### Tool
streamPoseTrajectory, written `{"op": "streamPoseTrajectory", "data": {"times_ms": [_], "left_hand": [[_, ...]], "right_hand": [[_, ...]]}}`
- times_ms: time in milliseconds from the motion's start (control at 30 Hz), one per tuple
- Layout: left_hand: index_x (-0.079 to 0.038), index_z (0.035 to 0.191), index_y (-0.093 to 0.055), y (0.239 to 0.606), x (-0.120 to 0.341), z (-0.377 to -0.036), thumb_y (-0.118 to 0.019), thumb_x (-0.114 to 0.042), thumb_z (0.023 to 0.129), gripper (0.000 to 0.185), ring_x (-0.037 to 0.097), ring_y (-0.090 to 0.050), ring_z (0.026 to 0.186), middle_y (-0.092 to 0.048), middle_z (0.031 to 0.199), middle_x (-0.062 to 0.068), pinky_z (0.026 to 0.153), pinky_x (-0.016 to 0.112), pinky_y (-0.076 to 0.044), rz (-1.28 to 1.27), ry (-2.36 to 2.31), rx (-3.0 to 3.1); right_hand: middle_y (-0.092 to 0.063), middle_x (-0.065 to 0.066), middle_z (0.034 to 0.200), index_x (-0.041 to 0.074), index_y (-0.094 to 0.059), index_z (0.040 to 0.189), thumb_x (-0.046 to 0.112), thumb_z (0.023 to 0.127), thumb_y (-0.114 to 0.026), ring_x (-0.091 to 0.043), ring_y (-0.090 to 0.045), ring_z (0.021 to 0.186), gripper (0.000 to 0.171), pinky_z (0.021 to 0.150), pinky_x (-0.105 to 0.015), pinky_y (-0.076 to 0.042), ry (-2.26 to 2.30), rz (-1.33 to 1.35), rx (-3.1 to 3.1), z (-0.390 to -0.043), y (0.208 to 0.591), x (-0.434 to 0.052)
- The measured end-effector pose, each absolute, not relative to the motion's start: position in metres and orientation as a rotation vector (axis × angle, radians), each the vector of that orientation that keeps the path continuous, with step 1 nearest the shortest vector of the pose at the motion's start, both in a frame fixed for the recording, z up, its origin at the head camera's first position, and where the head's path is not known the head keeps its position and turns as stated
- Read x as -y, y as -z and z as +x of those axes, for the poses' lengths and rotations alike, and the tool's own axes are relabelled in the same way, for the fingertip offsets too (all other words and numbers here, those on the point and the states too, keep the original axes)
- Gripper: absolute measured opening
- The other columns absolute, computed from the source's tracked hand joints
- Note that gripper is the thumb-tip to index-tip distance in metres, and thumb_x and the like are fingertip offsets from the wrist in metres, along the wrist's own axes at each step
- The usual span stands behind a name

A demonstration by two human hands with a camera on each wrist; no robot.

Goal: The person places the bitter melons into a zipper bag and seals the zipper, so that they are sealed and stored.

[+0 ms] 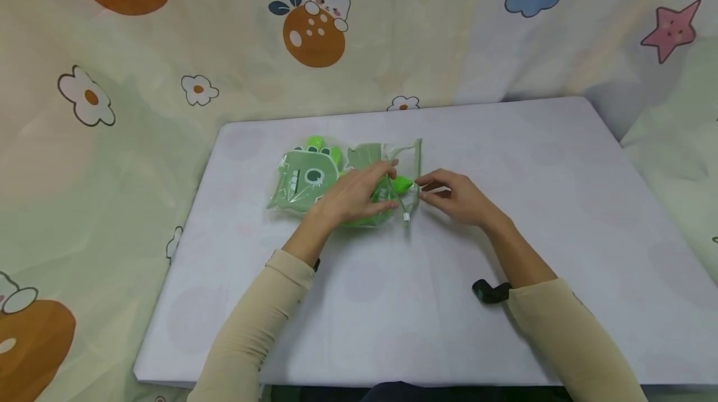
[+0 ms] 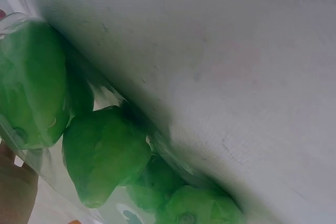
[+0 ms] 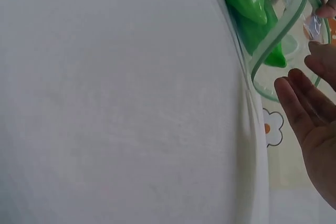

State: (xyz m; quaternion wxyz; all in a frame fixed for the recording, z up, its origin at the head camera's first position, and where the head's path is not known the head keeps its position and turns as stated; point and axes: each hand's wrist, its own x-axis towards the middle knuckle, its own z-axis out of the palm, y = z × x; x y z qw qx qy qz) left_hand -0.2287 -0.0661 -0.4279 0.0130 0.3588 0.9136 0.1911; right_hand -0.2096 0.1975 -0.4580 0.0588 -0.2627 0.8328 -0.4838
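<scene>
The clear zip bag [image 1: 342, 181] lies flat on the white board [image 1: 561, 215], a little toward the far-left of the board's middle, stuffed with bright green pieces [image 2: 102, 153] and printed with a green cartoon dinosaur face [image 1: 308, 177]. Its zip edge [image 1: 416, 171] faces right, and that's where both hands meet. The left hand [image 1: 353, 196] lies on top of the bag's right half, fingers bent over the plastic and pressing it down, fingertips near the zip. The right hand [image 1: 457, 196] comes in from just right of the bag, thumb and forefinger pinched on the small slider [image 1: 419, 186] at the zip edge, the other fingers loosely extended; the right wrist view shows the green zip track [image 3: 278, 40] curving just beside those fingers [image 3: 302, 103]. A small white tab [image 1: 406, 217] hangs at the bag's near corner. From the left wrist view, the green pieces bulge against the plastic right at the board's surface. Around the bag there's plenty of bare board: wide to the right, a broad stretch toward the person's side, less to the left and behind, where the board's far edge meets a cartoon-print cloth [image 1: 168, 47] with flowers and bunnies. Both forearms wear beige sleeves [image 1: 263, 315].
</scene>
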Motion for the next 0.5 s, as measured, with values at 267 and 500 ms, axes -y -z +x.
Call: {"op": "streamPoseTrajectory", "data": {"times_ms": [267,500], "left_hand": [[-0.028,0.126,-0.042,0.43,0.06,-0.231,-0.062,-0.055,0.084,0.054,0.011,-0.044,0.055,-0.039,0.143,-0.011,0.054,0.025,-0.038,1.127,-0.575,-2.927],[-0.026,0.129,-0.04,0.43,0.055,-0.233,-0.061,-0.051,0.085,0.055,0.008,-0.051,0.073,-0.035,0.147,-0.01,0.056,0.026,-0.043,1.122,-0.596,-2.969]], "right_hand": [[-0.066,-0.008,0.082,0.009,-0.063,0.093,0.044,0.096,-0.049,-0.021,-0.063,0.073,0.037,0.066,-0.034,-0.052,1.32,-0.655,-2.521,-0.195,0.448,-0.188],[-0.068,-0.009,0.079,0.007,-0.067,0.085,0.048,0.095,-0.048,-0.026,-0.065,0.07,0.046,0.061,-0.037,-0.054,1.279,-0.68,-2.375,-0.185,0.443,-0.177]]}}
